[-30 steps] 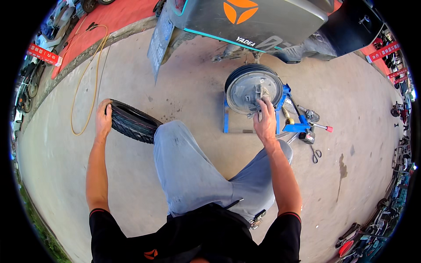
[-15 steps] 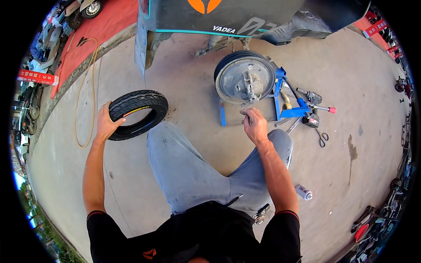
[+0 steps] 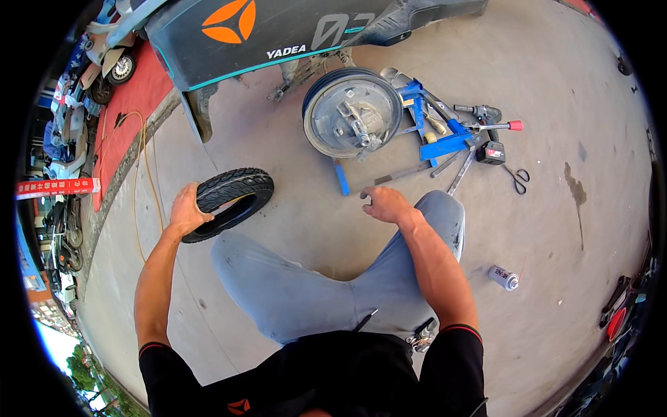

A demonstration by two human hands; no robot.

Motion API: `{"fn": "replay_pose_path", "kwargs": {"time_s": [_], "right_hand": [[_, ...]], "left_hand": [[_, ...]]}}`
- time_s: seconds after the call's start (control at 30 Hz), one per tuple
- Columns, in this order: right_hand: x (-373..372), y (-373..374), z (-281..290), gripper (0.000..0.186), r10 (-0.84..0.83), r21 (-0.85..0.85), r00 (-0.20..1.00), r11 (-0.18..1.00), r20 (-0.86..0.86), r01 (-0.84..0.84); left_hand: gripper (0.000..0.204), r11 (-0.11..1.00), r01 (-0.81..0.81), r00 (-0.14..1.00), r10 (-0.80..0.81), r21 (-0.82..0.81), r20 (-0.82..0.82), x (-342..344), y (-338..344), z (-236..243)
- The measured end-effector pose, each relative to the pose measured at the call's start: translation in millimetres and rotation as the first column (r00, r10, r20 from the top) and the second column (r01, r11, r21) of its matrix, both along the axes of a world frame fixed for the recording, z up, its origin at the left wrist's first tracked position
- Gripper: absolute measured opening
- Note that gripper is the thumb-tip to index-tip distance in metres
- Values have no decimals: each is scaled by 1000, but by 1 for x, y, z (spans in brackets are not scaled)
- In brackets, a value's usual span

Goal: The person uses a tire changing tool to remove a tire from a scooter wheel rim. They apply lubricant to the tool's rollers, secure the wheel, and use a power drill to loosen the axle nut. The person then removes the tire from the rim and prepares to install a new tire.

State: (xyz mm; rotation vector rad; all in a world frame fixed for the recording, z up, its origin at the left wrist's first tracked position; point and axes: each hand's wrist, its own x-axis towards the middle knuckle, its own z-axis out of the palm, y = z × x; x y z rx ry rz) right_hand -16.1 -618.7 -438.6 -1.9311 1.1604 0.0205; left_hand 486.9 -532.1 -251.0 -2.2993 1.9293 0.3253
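My left hand point(image 3: 187, 212) is closed on the side of a black tyre point(image 3: 235, 186), thumb in the opening and fingers over the tread. The tyre is tilted beside my left knee, off any rim. Over the ground in front of my right knee, my right hand point(image 3: 389, 206) has loosely bent fingers, apart, with nothing visible in them. Ahead of it a grey wheel point(image 3: 323, 115) with a hub in its middle lies without a tyre, near a blue metal stand point(image 3: 445, 144). A gap separates my right hand from the wheel.
A dark scooter body point(image 3: 278, 31) overhangs the far side. To the right lie a cordless power tool point(image 3: 491, 142), a red-tipped bar point(image 3: 513, 126), scissors point(image 3: 520, 182) and a spray can point(image 3: 504, 278). An orange hose point(image 3: 139, 167) runs along the left, where parked scooters point(image 3: 114, 62) stand.
My right hand has drawn back from the wheel toward me, and its fingers have loosened. The tyre stays in my left hand, tilted slightly differently. The whole view has turned.
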Motion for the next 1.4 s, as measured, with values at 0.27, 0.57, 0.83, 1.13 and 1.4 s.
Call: {"fn": "replay_pose_path", "kwargs": {"time_s": [0.27,0.57,0.83,1.13,1.4], "right_hand": [[-18,9,-16,39,-38,-3,989,999,-144,38],[-62,6,-17,47,-413,95,901,899,-134,427],[-95,22,-61,59,-676,234,734,724,56,649],[-65,25,-80,100,-983,879,181,68,-21,471],[-44,2,-96,91,-986,873,-152,-19,63,488]], "left_hand": [[94,962,245,969,-245,120,-15,-133,-26,65],[117,997,77,849,-55,20,-526,-275,-31,104],[112,996,-69,625,0,-54,-780,-323,-51,68],[108,992,-107,691,30,-62,-723,-355,-85,65],[108,973,85,839,-186,-215,-512,-372,-148,55]]}}
